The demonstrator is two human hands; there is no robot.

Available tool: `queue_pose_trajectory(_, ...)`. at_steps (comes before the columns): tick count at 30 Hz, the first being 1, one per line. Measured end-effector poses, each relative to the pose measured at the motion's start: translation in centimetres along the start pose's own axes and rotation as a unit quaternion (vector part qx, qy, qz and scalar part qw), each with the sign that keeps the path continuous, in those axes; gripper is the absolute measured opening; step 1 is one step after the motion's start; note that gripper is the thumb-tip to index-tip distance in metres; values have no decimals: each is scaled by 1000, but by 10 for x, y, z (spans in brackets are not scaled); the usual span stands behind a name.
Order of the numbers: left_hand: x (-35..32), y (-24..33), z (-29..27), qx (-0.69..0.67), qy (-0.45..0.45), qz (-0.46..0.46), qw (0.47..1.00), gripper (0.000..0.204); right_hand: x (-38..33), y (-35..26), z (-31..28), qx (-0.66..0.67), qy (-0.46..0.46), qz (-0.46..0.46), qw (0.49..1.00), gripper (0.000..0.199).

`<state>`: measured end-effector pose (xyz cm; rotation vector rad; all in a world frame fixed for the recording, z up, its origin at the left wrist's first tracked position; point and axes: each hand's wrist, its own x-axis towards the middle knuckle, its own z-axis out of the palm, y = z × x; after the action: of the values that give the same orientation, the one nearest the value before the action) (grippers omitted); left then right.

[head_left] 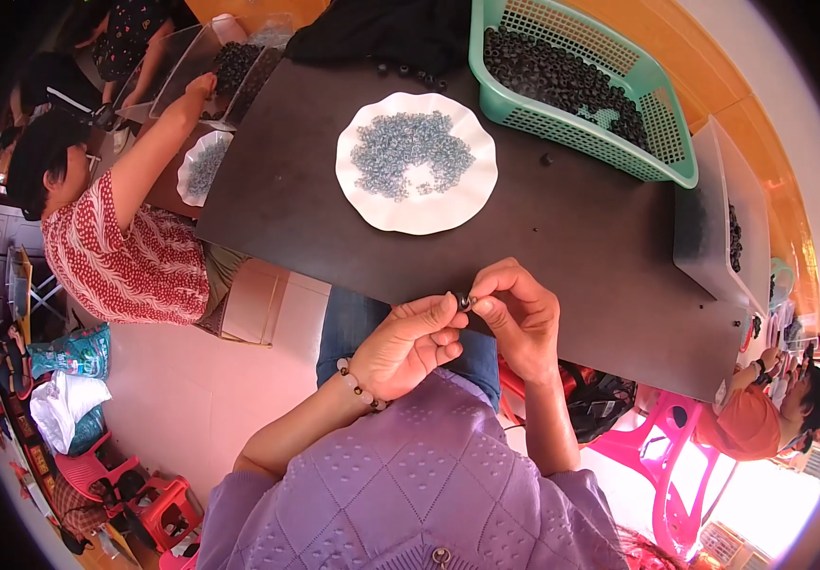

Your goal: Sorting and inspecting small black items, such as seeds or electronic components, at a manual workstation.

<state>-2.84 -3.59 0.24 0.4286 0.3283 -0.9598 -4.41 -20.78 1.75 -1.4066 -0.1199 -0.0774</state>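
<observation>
Just past the near edge of the dark table, my two hands meet at a small black round part (464, 302). My left hand (412, 344) pinches it between thumb and forefinger, the other fingers curled below. My right hand (521, 321) closes thumb and forefinger against the same part from the right; whether a second tiny piece sits in that pinch is hidden. Beyond my hands lies a white wavy-rimmed plate (362, 211), spread with many small see-through bluish-grey pieces (400, 147). A green mesh basket (571, 157) at the far right holds a heap of black round parts (562, 81).
A clear plastic bin (699, 223) with black parts stands at the table's right end. A few loose black parts (547, 160) lie on the table (277, 180). At left, a co-worker (125, 237) reaches into another clear bin (177, 81). A pink stool (661, 446) stands at lower right.
</observation>
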Motion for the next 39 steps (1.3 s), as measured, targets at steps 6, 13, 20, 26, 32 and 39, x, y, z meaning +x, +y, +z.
queue_pose_trajectory(6,6,7,-1,-2,2,13,1000,17,10,-11,-3,-195,6,-53,979,7)
queue_pose_trajectory(13,5,15,3,77,22,70,994,18,24,-21,0,-263,-8,-78,962,9)
queue_pose_trajectory(20,12,20,7,234,-33,104,966,19,20,-22,-9,-121,-23,35,992,15)
queue_pose_trajectory(26,14,21,7,179,-19,32,983,23,28,-36,-16,-226,-77,-4,971,21)
queue_pose_trajectory(32,22,18,10,146,-42,-27,988,23,28,-48,-31,-254,-99,4,962,21)
queue_pose_trajectory(39,30,10,14,89,-45,-23,995,22,42,-55,-53,-281,-157,10,947,23)
